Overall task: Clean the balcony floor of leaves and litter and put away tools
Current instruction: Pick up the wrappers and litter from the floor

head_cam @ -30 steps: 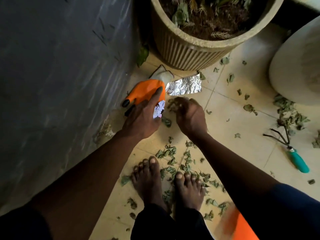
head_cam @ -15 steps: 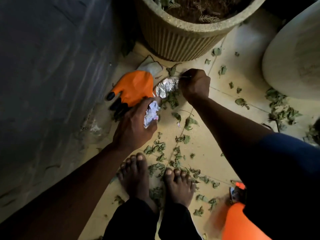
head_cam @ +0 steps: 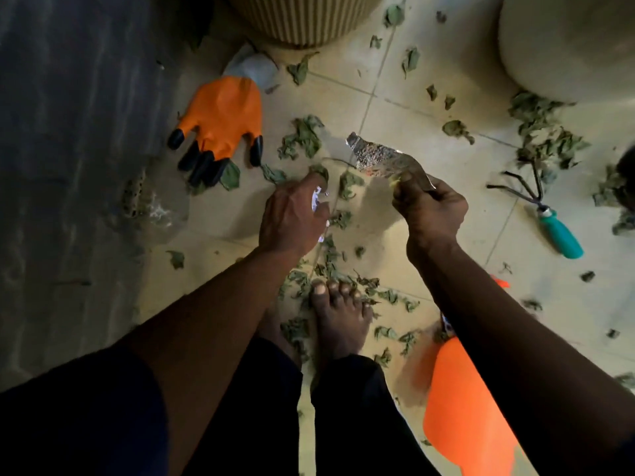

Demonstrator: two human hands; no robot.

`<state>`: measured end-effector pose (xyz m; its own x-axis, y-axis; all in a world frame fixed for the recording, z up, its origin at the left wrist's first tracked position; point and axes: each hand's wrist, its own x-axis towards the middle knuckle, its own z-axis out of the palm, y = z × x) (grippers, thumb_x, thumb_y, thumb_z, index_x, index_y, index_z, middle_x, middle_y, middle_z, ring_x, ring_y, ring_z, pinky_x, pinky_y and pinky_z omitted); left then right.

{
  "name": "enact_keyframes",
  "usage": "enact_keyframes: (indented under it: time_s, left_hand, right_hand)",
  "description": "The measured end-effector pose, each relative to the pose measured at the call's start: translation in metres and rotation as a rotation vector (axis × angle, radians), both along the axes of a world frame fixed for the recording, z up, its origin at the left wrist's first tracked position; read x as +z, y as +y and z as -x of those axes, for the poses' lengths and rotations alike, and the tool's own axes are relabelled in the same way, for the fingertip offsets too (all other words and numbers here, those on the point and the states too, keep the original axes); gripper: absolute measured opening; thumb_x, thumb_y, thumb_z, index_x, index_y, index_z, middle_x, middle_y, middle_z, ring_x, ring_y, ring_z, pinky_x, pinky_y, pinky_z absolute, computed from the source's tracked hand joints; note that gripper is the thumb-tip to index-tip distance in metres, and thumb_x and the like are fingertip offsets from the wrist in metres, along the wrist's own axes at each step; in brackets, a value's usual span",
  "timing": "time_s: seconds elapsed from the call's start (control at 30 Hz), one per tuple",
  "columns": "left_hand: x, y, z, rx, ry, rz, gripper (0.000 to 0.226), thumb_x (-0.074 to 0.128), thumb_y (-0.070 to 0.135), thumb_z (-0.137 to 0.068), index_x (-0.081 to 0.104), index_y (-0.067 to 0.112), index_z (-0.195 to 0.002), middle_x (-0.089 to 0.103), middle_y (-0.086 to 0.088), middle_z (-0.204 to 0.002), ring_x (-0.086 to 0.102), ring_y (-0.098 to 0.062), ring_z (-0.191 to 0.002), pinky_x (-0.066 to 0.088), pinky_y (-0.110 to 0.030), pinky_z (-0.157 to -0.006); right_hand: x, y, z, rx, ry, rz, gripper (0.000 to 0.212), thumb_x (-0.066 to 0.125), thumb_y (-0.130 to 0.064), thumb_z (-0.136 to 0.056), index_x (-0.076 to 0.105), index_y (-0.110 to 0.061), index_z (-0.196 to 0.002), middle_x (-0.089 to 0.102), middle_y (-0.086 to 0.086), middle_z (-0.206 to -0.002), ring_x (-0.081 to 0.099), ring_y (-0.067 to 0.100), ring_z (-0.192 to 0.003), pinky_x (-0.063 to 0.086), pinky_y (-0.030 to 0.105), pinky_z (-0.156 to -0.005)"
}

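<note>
Holding foil [head_cam: 381, 159] and paper [head_cam: 315, 199], hands [head_cam: 292, 218] [head_cam: 429, 207] hover between glove [head_cam: 223, 121] and rake [head_cam: 546, 214], over leaves [head_cam: 302, 137].

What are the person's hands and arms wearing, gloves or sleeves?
No gloves: the left hand and right hand are bare, no watch or band on either wrist. A dark sleeve covers the left upper arm only; below it the arm is bare.

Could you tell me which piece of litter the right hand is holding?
The foil, shiny and silver, pinched by the right hand; the left hand grips crumpled white paper instead.
</note>
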<state>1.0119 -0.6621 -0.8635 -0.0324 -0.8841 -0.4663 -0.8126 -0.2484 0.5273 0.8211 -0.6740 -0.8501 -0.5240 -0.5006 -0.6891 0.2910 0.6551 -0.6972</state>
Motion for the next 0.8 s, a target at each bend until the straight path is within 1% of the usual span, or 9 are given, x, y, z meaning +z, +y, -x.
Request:
enact_keyframes:
  time_s: [0.13, 0.2, 0.27, 0.37, 0.47, 0.57, 0.63, 0.73, 0.8]
  left_hand:
    - [-0.008, 0.004, 0.025, 0.131, -0.042, 0.043, 0.023, 0.062, 0.025, -0.099, 0.063, 0.015, -0.119, 0.071, -0.015, -0.113, 0.064, -0.039, -0.106, 0.047, -0.04, -0.085]
    - [-0.01, 0.002, 0.032, 0.203, -0.067, 0.042, 0.024, 0.064, 0.024, -0.099, 0.063, 0.014, -0.121, 0.071, -0.015, -0.116, 0.063, -0.038, -0.109, 0.046, -0.039, -0.086]
    - [-0.012, 0.001, 0.037, 0.222, -0.112, 0.034, 0.023, 0.063, 0.023, -0.1, 0.063, 0.014, -0.121, 0.071, -0.015, -0.116, 0.063, -0.037, -0.111, 0.045, -0.038, -0.085]
    - [-0.011, 0.002, 0.039, 0.084, -0.222, 0.056, 0.02, 0.055, 0.02, -0.104, 0.063, 0.015, -0.121, 0.069, -0.017, -0.115, 0.062, -0.036, -0.109, 0.037, -0.035, -0.08]
    - [-0.008, -0.001, 0.037, -0.01, -0.239, 0.056, 0.022, 0.051, 0.017, -0.103, 0.065, 0.014, -0.12, 0.067, -0.018, -0.112, 0.062, -0.036, -0.106, 0.032, -0.032, -0.078]
    - [-0.007, -0.009, 0.032, -0.032, -0.186, 0.023, 0.018, 0.053, 0.016, -0.101, 0.066, 0.014, -0.114, 0.07, -0.018, -0.111, 0.063, -0.038, -0.106, 0.035, -0.033, -0.078]
    - [-0.006, -0.013, 0.026, -0.029, -0.144, 0.024, 0.014, 0.056, 0.016, -0.101, 0.064, 0.013, -0.111, 0.071, -0.018, -0.11, 0.063, -0.038, -0.105, 0.032, -0.031, -0.076]
    - [-0.008, -0.019, 0.02, -0.03, -0.063, 0.103, 0.011, 0.061, 0.022, -0.1, 0.062, 0.013, -0.106, 0.071, -0.013, -0.1, 0.064, -0.036, -0.094, 0.032, -0.028, -0.071]
    - [-0.011, -0.022, 0.02, -0.115, -0.046, 0.119, 0.011, 0.061, 0.025, -0.099, 0.061, 0.016, -0.105, 0.071, -0.01, -0.096, 0.064, -0.034, -0.089, 0.036, -0.03, -0.07]
  right_hand:
    - [0.001, 0.025, 0.018, -0.045, -0.016, 0.003, 0.008, 0.073, -0.001, -0.093, 0.068, -0.004, -0.087, 0.065, 0.011, -0.072, 0.06, 0.016, -0.058, 0.055, 0.028, -0.06]
    - [0.0, 0.032, 0.022, -0.056, -0.024, 0.008, 0.011, 0.073, -0.001, -0.093, 0.068, -0.006, -0.084, 0.065, 0.01, -0.07, 0.061, 0.015, -0.058, 0.055, 0.027, -0.059]
    - [0.0, 0.037, 0.028, -0.082, -0.033, 0.011, 0.012, 0.073, -0.002, -0.093, 0.068, -0.008, -0.083, 0.066, 0.008, -0.069, 0.062, 0.014, -0.059, 0.055, 0.027, -0.059]
    - [0.0, 0.043, 0.032, -0.118, -0.046, 0.015, 0.006, 0.075, -0.004, -0.092, 0.068, -0.003, -0.091, 0.066, 0.012, -0.076, 0.062, 0.014, -0.06, 0.056, 0.025, -0.06]
    - [0.004, 0.048, 0.035, -0.159, -0.071, 0.015, 0.007, 0.074, -0.004, -0.093, 0.068, -0.002, -0.096, 0.065, 0.015, -0.081, 0.062, 0.014, -0.061, 0.055, 0.024, -0.06]
    - [0.007, 0.053, 0.04, -0.19, -0.071, 0.005, 0.005, 0.074, -0.003, -0.093, 0.069, -0.004, -0.093, 0.066, 0.013, -0.079, 0.063, 0.014, -0.062, 0.056, 0.024, -0.06]
    - [0.009, 0.055, 0.042, -0.202, -0.073, 0.001, 0.005, 0.073, -0.003, -0.093, 0.069, -0.003, -0.095, 0.067, 0.011, -0.076, 0.064, 0.013, -0.061, 0.056, 0.024, -0.061]
    - [0.009, 0.058, 0.044, -0.231, -0.088, 0.006, 0.006, 0.073, -0.003, -0.093, 0.069, -0.001, -0.098, 0.066, 0.011, -0.075, 0.063, 0.013, -0.06, 0.056, 0.024, -0.06]
    - [0.007, 0.06, 0.047, -0.25, -0.082, 0.007, 0.005, 0.073, -0.003, -0.093, 0.069, -0.001, -0.097, 0.066, 0.011, -0.074, 0.062, 0.012, -0.058, 0.056, 0.023, -0.059]
